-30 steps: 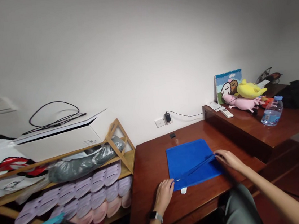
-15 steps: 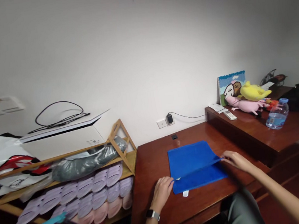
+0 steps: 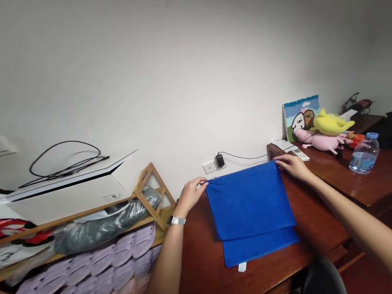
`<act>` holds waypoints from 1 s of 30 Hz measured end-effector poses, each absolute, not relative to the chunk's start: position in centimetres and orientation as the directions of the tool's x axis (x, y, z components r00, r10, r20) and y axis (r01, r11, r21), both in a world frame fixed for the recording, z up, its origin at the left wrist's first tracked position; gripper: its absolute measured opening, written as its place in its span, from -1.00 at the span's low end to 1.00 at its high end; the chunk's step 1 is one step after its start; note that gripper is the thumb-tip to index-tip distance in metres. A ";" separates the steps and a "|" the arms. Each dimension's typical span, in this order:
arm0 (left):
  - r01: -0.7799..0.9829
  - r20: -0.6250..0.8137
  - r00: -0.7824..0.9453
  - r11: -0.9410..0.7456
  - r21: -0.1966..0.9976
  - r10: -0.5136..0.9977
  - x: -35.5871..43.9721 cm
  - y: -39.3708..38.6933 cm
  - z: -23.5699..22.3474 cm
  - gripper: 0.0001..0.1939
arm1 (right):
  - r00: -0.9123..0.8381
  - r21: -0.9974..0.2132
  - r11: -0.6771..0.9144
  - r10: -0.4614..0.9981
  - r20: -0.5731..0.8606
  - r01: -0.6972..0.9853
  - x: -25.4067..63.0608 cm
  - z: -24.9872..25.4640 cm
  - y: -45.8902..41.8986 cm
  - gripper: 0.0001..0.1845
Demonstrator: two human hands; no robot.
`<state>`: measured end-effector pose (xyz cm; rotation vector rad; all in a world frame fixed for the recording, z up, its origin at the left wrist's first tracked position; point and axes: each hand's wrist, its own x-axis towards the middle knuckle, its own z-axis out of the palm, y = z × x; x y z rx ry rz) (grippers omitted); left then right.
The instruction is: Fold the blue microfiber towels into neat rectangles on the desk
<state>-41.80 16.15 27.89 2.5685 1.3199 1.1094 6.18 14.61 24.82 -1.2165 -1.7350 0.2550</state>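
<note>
A blue cloth (image 3: 249, 202) hangs stretched between my two hands over the brown table. My left hand (image 3: 190, 195), with a watch on its wrist, pinches the upper left corner. At the upper right corner, my right hand (image 3: 293, 166) has it pinched between thumb and fingers. Below its bottom edge shows a flat blue layer (image 3: 261, 247) on the table; whether this is part of the same cloth I cannot tell. A small white tag (image 3: 242, 267) sticks out from that layer's front edge.
The brown table (image 3: 204, 270) meets a raised section (image 3: 331, 175) at right, holding a water bottle (image 3: 364, 155), plush toys (image 3: 323, 138) and a remote (image 3: 300, 154). On the left stands a wooden rack (image 3: 157, 194) with purple slippers (image 3: 99, 261). A plugged-in charger (image 3: 220, 160) is on the wall.
Both hands have moved up and away toward the wall, lifting the cloth's held edge from low over the table. The cloth now hangs spread out, with the flat blue layer showing beneath.
</note>
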 end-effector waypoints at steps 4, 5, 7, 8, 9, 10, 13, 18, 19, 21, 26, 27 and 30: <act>0.698 0.521 0.377 -0.604 0.384 0.766 -41.2 19.1 29.2 -0.64 | -0.015 -0.693 0.444 0.847 0.531 0.569 5.7 24.8 18.0 -0.62; 0.707 0.527 0.374 -0.603 0.371 0.763 -41.1 19.6 29.2 -0.64 | -0.011 -0.690 0.444 0.845 0.535 0.572 5.5 24.7 18.5 -0.63; 0.718 0.551 0.365 -0.604 0.346 0.750 -41.0 20.0 29.1 -0.63 | 0.007 -0.677 0.446 0.832 0.554 0.586 5.3 24.6 19.1 -0.65; 0.724 0.569 0.359 -0.605 0.331 0.740 -41.0 19.9 29.1 -0.63 | 0.018 -0.668 0.446 0.824 0.566 0.595 5.2 24.7 19.1 -0.65; 0.731 0.591 0.351 -0.607 0.311 0.726 -41.0 19.7 29.0 -0.64 | 0.026 -0.659 0.448 0.816 0.578 0.604 5.2 24.7 19.0 -0.65; 0.740 0.618 0.344 -0.609 0.284 0.707 -41.0 19.2 29.0 -0.65 | 0.031 -0.648 0.452 0.806 0.591 0.613 5.2 24.8 18.6 -0.65; 0.765 0.688 0.338 -0.613 0.197 0.642 -41.0 16.8 28.0 -0.71 | 0.019 -0.609 0.474 0.779 0.626 0.636 5.6 24.1 16.5 -0.63; 0.784 0.637 0.407 -0.608 0.124 0.655 -40.8 10.3 20.6 -0.77 | -0.021 -0.612 0.453 0.814 0.580 0.648 6.6 16.3 10.5 -0.61; 0.790 0.609 0.420 -0.602 0.120 0.673 -40.6 9.0 18.2 -0.76 | -0.032 -0.622 0.430 0.838 0.545 0.655 6.7 13.8 9.2 -0.60; 0.797 0.528 0.458 -0.594 0.114 0.716 -40.1 6.4 12.9 -0.77 | -0.071 -0.631 0.376 0.888 0.454 0.679 6.5 8.7 6.8 -0.60; 0.822 0.441 0.471 -0.561 0.093 0.764 -39.4 2.0 2.6 -0.70 | -0.144 -0.613 0.327 0.933 0.328 0.720 5.3 1.0 2.7 -0.67; 0.828 0.470 0.463 -0.556 0.074 0.752 -39.4 1.5 1.5 -0.69 | -0.142 -0.613 0.326 0.934 0.329 0.720 5.1 0.5 2.3 -0.67; 0.839 0.592 0.426 -0.544 0.025 0.684 -39.8 0.8 -0.4 -0.66 | -0.101 -0.632 0.311 0.933 0.345 0.709 4.9 0.1 1.6 -0.66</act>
